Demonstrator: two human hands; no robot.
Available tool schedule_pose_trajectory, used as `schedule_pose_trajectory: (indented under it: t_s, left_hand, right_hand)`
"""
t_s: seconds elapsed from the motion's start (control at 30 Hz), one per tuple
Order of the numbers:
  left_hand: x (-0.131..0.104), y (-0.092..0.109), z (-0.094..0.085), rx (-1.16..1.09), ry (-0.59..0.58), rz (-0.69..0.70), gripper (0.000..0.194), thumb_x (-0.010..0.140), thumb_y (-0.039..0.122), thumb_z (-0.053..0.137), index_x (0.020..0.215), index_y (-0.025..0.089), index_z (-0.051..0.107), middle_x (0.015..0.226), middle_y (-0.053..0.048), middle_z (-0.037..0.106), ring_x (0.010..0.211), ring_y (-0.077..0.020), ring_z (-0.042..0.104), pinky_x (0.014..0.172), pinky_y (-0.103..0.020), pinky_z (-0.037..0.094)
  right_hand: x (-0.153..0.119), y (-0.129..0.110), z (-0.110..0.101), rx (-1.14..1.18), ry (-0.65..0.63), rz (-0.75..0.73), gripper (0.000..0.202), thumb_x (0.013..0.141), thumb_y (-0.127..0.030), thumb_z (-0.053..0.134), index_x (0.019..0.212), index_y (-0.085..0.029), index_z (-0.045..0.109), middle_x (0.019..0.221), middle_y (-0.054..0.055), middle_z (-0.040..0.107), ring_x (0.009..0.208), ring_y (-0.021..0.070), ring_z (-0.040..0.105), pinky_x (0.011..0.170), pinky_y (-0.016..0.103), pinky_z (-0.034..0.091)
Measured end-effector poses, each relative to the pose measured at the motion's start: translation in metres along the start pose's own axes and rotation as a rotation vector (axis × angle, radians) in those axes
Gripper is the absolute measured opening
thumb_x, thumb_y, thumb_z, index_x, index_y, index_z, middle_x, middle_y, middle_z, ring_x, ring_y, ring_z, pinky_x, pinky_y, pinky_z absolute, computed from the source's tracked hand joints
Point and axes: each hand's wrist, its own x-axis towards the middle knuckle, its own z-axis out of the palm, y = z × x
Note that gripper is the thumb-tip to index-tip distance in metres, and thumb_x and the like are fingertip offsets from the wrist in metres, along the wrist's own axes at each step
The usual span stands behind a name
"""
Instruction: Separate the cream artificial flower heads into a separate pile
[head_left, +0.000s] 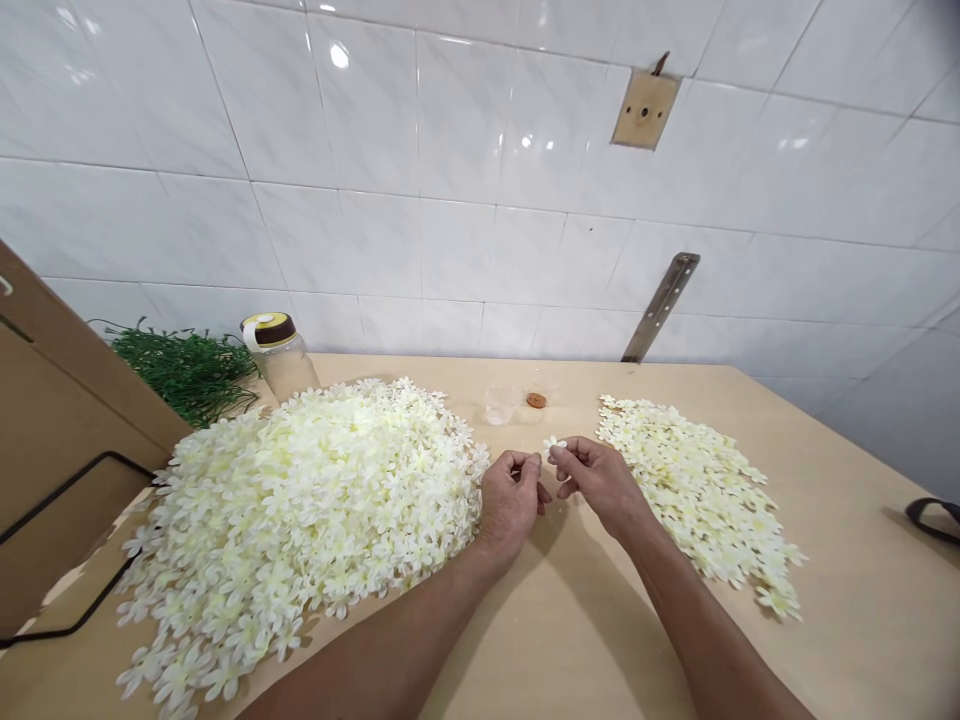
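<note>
Between the thumb and fingers of my right hand [589, 478] is one small white artificial flower [554, 443]. Just left of it, my left hand [512, 500] is closed, its thumb and fingertips pressed together; whatever they pinch is hidden or too small to name. A big heap of white and pale yellow artificial flowers [315, 490] lies to the left, against my left hand. On the right, beyond my right wrist, a flatter spread of similar flowers [697, 480] covers the table.
Behind my hands stand a small clear cup [501, 404] and a round brown object [535, 400]. A bottle with a brown and yellow lid [281, 355], green artificial stems [184, 370] and a cardboard box [75, 440] are at the left. A tiled wall [450, 240] bounds the back.
</note>
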Motion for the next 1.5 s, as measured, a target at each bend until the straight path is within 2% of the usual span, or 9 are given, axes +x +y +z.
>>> schedule_pose_trajectory:
  t_s: [0.17,0.27,0.4,0.67,0.87,1.1,1.2,1.33,1.5]
  left_hand:
    - [0.001,0.004,0.0,-0.099,-0.071,-0.06,0.035,0.085,0.05,0.056,0.08,0.016,0.061,0.05,0.001,0.058,0.04,-0.012,0.052,0.041,-0.023,0.043]
    - [0.001,0.007,-0.001,-0.041,-0.102,-0.038,0.031,0.083,0.044,0.059,0.074,0.014,0.064,0.049,0.001,0.056,0.041,-0.0114,0.051,0.04,-0.022,0.042]
    - [0.0,0.008,-0.001,-0.019,-0.074,-0.018,0.019,0.079,0.033,0.063,0.074,0.015,0.065,0.049,0.001,0.057,0.041,-0.0103,0.05,0.04,-0.021,0.042]
    - [0.002,0.0,0.0,-0.037,-0.079,-0.027,0.018,0.081,0.032,0.061,0.078,0.015,0.062,0.047,0.003,0.056,0.038,-0.0093,0.048,0.04,-0.021,0.041]
    - [0.003,-0.001,0.0,-0.044,0.006,0.007,0.019,0.084,0.034,0.058,0.078,0.016,0.058,0.048,0.003,0.056,0.039,-0.01,0.05,0.04,-0.021,0.041]
    - [0.003,-0.001,0.0,-0.065,0.043,0.021,0.02,0.085,0.037,0.057,0.078,0.018,0.053,0.049,0.004,0.056,0.04,-0.0116,0.053,0.04,-0.021,0.041]
    - [0.003,-0.003,0.001,-0.085,0.037,0.001,0.022,0.086,0.04,0.056,0.08,0.019,0.053,0.053,0.003,0.058,0.042,-0.0129,0.055,0.039,-0.022,0.042]
    - [0.005,-0.007,0.001,-0.033,-0.053,-0.032,0.029,0.088,0.045,0.052,0.075,0.019,0.056,0.049,0.002,0.057,0.041,-0.0137,0.055,0.042,-0.024,0.045]
    - [0.004,-0.005,-0.001,0.022,-0.05,0.04,0.02,0.083,0.036,0.058,0.078,0.017,0.061,0.056,0.0,0.062,0.045,-0.0125,0.056,0.044,-0.023,0.046]
  right_hand:
    - [-0.005,-0.006,-0.011,-0.16,-0.282,-0.037,0.035,0.083,-0.05,0.061,0.068,-0.019,0.057,0.056,-0.002,0.056,0.051,0.0138,0.058,0.053,0.026,0.049]
    - [-0.005,-0.005,-0.013,-0.168,-0.365,0.02,0.033,0.083,-0.049,0.061,0.07,-0.019,0.059,0.06,0.0,0.06,0.056,0.0148,0.059,0.055,0.026,0.05]
    - [-0.002,0.0,-0.013,-0.12,-0.29,0.071,0.029,0.079,-0.047,0.067,0.078,-0.018,0.062,0.069,0.001,0.063,0.061,0.0151,0.06,0.057,0.027,0.052]
    - [0.0,0.0,-0.018,0.039,-0.245,0.096,0.038,0.073,-0.05,0.075,0.085,-0.016,0.065,0.066,0.0,0.059,0.06,0.013,0.056,0.056,0.026,0.051]
    - [0.0,0.003,0.0,0.197,-0.216,0.142,0.044,0.072,-0.058,0.073,0.072,-0.016,0.064,0.061,0.0,0.058,0.053,0.0106,0.052,0.051,0.024,0.044]
    - [0.0,0.009,0.017,0.197,-0.007,0.069,0.047,0.068,-0.06,0.074,0.062,-0.017,0.058,0.052,-0.003,0.053,0.045,0.0106,0.049,0.046,0.023,0.037]
    - [0.0,0.01,0.013,0.132,-0.015,0.023,0.047,0.073,-0.06,0.07,0.059,-0.018,0.055,0.05,-0.003,0.051,0.042,0.0113,0.049,0.046,0.025,0.038]
    - [0.0,0.011,0.01,0.077,-0.114,0.026,0.049,0.081,-0.062,0.061,0.059,-0.019,0.052,0.049,-0.003,0.053,0.044,0.0128,0.051,0.047,0.026,0.039]
    - [0.001,0.012,0.008,0.045,-0.169,0.053,0.049,0.083,-0.062,0.056,0.06,-0.019,0.051,0.051,-0.002,0.055,0.046,0.0136,0.053,0.046,0.025,0.038]
